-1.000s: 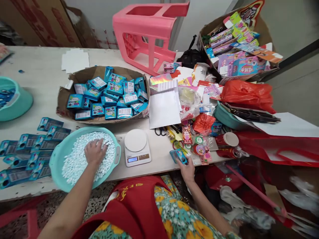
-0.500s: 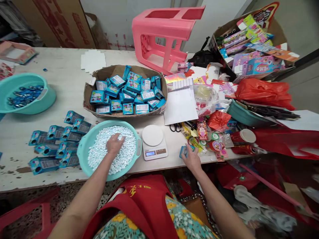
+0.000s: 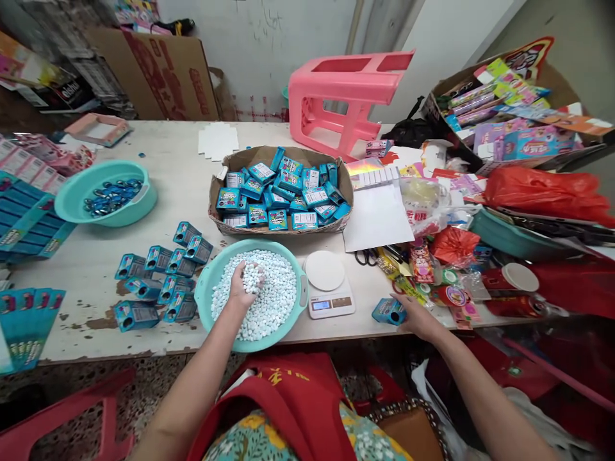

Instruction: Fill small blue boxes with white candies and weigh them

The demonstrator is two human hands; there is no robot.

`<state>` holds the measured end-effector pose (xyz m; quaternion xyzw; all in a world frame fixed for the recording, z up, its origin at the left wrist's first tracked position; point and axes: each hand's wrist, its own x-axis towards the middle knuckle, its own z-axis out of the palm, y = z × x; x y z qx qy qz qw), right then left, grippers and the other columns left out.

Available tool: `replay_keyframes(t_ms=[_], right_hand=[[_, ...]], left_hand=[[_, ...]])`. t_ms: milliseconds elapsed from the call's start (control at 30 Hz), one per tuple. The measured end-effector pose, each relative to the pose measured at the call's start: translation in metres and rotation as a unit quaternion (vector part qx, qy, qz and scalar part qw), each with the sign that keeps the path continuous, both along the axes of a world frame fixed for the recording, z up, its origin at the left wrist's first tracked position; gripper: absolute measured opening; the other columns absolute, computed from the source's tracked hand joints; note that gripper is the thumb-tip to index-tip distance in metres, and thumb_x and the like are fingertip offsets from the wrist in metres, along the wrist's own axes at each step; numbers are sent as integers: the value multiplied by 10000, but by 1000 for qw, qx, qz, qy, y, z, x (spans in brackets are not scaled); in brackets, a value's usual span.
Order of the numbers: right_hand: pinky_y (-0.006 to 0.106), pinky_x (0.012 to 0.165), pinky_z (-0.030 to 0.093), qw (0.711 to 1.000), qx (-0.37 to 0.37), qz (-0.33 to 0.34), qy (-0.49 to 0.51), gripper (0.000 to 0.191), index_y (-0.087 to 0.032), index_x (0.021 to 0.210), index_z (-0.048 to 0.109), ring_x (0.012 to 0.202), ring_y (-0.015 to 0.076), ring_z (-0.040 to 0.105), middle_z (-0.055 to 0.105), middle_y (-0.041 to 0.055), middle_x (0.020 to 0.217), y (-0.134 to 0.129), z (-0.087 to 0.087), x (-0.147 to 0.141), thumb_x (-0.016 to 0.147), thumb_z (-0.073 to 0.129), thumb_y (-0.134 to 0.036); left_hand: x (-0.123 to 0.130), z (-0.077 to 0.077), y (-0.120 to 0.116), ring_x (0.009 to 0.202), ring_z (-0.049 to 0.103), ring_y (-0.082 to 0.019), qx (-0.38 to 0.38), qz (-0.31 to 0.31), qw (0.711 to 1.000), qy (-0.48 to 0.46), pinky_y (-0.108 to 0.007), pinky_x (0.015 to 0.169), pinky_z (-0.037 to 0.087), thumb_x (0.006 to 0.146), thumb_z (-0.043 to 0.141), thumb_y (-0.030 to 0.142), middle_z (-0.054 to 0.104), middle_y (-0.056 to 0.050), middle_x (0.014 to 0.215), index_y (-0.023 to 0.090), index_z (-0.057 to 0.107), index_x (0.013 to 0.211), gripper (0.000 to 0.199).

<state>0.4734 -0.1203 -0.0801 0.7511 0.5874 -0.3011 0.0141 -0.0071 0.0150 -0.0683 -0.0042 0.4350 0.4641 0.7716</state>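
My left hand is cupped palm-up over the turquoise basin, fingers curled around a heap of small white candies. More of the same candies fill the basin below it. At the table's front edge my right hand grips a small blue box by its right side; a dark round hole shows in the box's near end. A white kitchen scale with a lit display stands between the basin and that box, its round plate bare.
Several blue boxes with round holes stand left of the basin. A cardboard tray heaped with blue boxes lies behind it. Another turquoise basin holds shiny blue pieces. Scissors and mixed packets crowd the right; a pink stool lies behind.
My left hand has turned from reaching down into the candies to palm-up with a handful. The blue box in my right hand has tipped, showing its hole. The view has shifted left.
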Motion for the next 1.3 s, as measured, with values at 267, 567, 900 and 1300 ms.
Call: replay_keyframes(t_ms=[267,567,900,1300], right_hand=[[416,805,484,978,138,-137,70,404,-200,828,653,966,317,582,615,115,999,-14,8,-24,508,777,-413],[344,742,507,861,290,-228,350,445,-203,985,587,810,212,623,664,41,907,19,90,-214,649,761,-437],[346,805,437,915,305,-21,262,302,-225,938,615,904,235,573,649,27,922,67,75,-317,691,751,-333],[327,769,430,923,301,16,240,334,-232,953,624,882,233,577,669,26,922,78,83,-318,676,783,-328]], left_hand=[[4,-3,3,557,603,-148,9,11,997,-73,-268,504,506,796,542,316,612,-38,719,174,542,816,144],[0,21,7,399,489,-101,13,-54,998,-38,-187,328,333,763,589,314,551,7,606,178,516,765,154],[24,88,1,619,637,-177,135,53,987,66,-274,577,498,721,658,362,613,-32,620,148,546,664,248],[33,90,7,518,569,-123,228,81,955,169,-243,514,440,718,680,348,559,22,588,158,532,681,244]])
